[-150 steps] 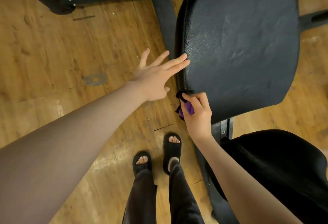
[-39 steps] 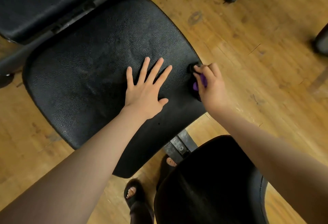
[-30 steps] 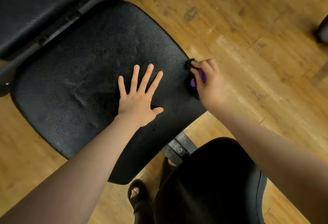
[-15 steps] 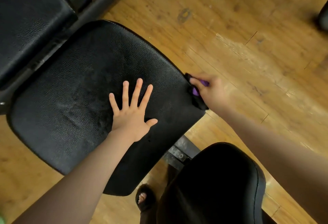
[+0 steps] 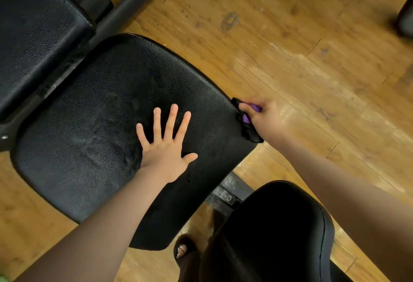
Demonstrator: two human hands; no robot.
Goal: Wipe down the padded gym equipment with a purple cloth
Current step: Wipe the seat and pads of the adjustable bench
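Left hand [image 5: 166, 147]: flat on black padded seat [image 5: 93, 125], fingers straight and spread | Right hand [image 5: 264, 117]: arm extended, fingers curled around purple cloth [image 5: 251, 113], pressing it against the seat's right edge | Wooden floor [image 5: 312, 69] beneath

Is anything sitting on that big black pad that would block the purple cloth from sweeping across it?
Only the person's own left hand, resting flat with fingers spread near the middle of the black pad. The right hand holds the purple cloth at the pad's right edge. Nothing else visible lies on the pad.
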